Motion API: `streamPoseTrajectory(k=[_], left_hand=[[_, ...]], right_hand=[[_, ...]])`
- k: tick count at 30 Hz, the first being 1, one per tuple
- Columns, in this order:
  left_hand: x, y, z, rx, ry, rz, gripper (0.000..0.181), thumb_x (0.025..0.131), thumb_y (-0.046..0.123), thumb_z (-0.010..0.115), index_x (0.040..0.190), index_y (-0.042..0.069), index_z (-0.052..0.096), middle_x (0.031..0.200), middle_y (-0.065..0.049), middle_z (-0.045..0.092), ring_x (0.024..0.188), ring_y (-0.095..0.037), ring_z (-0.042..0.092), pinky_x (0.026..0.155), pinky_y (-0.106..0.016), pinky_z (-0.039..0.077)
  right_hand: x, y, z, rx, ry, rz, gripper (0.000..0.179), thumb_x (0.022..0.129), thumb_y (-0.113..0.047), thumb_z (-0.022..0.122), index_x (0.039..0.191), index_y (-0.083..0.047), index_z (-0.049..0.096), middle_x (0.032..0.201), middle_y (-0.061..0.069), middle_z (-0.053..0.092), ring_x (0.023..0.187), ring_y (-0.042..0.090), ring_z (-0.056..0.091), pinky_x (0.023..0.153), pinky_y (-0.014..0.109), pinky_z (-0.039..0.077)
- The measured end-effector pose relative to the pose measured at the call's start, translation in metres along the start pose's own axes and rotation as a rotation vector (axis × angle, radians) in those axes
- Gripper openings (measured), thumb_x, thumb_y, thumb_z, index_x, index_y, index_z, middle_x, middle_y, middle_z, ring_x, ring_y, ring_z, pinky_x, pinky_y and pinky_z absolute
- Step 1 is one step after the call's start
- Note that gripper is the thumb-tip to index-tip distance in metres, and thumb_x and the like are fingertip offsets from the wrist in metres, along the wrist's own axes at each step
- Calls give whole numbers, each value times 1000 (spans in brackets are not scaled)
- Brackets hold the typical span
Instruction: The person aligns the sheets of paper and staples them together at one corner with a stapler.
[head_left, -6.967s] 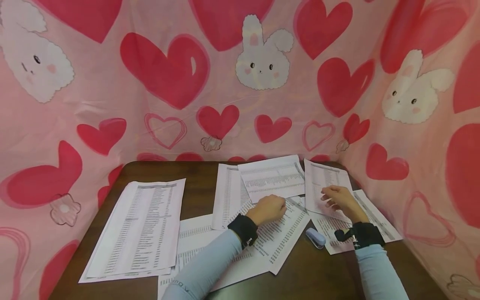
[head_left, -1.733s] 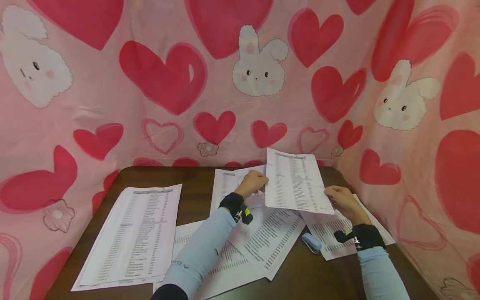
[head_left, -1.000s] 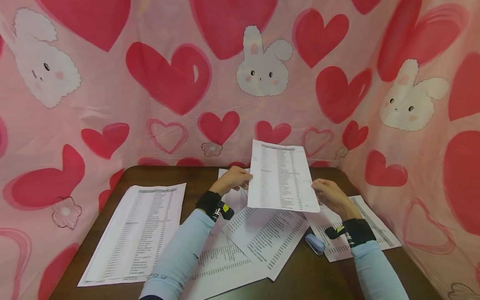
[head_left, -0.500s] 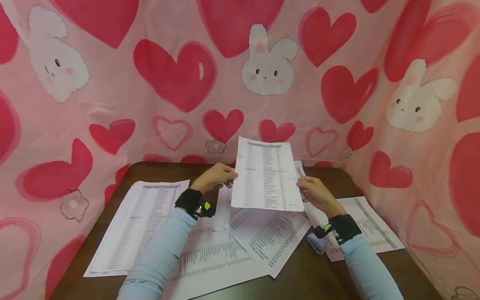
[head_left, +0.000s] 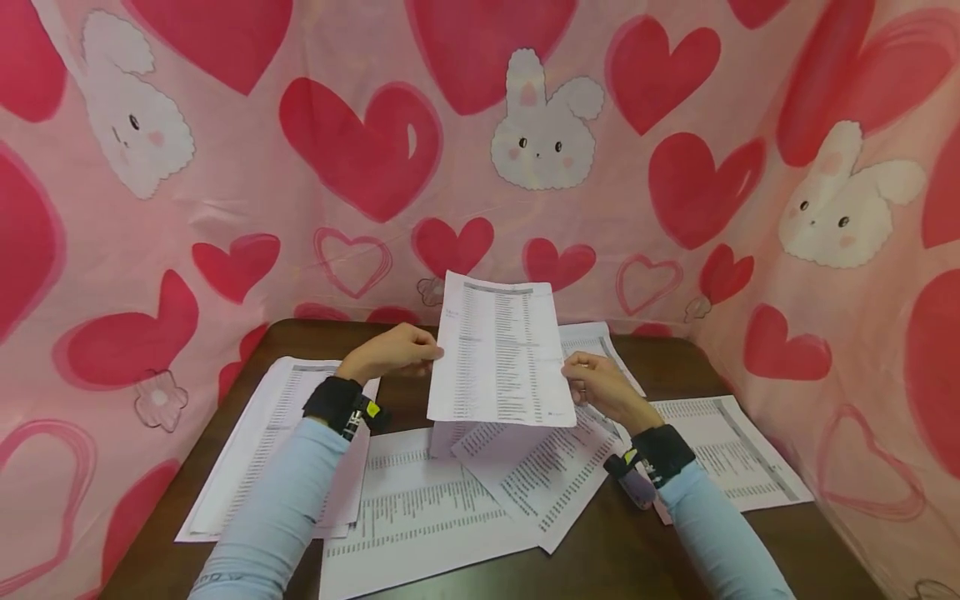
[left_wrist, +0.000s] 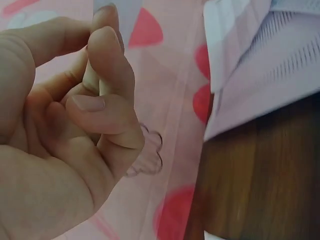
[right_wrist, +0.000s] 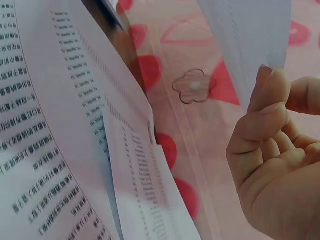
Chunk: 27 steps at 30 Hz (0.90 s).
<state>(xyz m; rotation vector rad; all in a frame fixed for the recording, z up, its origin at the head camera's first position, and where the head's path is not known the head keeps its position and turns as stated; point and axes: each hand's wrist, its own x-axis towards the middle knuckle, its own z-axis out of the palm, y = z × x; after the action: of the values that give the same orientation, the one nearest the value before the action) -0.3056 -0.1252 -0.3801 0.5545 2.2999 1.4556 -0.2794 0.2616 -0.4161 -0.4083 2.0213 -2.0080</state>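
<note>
Both hands hold up one printed sheet of paper, tilted above the table and facing the head camera. My left hand pinches its left edge between thumb and fingers. On the opposite edge my right hand pinches the paper lower down. In the right wrist view the sheet rises from between the thumb and index finger of the hand. The left wrist view shows the left hand with curled fingers and its fingertips together. Beneath the held sheet, overlapping printed pages are partly hidden.
A stack of printed sheets lies at the left, partly under my left forearm. More pages lie at front centre, right and back right. A small bluish stapler-like object is partly covered by the right wrist camera. Pink curtains surround the table.
Seven seconds ago the hands held no lifted sheet. By 1.7 s ago both gripped one at the back right. Since then they have carried it left, uncovering pages at the back right.
</note>
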Motion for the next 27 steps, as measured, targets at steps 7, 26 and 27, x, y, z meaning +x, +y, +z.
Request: streamPoseTrajectory(k=[7,26,27], left_hand=[[-19,-12,-20,74,-57,-44,22,92,21,68,82,3,64,72,-14,59,60,-24,52,51,-28,38],[-74,-31,-70,182,-32,-154,25,92,28,66,85,3,66,80,-15,63,66,-27,58,51,-27,41],[-75,-33,-72,190,-31,-156,25,92,28,66,85,4,66,80,-15,64,67,-28,59,51,-27,41]], right_hand=[[12,7,22,-24,-87,16,10,99,-6,52,92,-3,58,71,6,56,50,14,50,47,26,39],[39,3,91,-70,-146,54,10,95,-9,59,94,0,62,82,14,61,49,16,50,50,28,40],[40,3,95,-67,-141,67,10,95,-9,60,94,1,62,82,15,60,49,17,50,49,28,39]])
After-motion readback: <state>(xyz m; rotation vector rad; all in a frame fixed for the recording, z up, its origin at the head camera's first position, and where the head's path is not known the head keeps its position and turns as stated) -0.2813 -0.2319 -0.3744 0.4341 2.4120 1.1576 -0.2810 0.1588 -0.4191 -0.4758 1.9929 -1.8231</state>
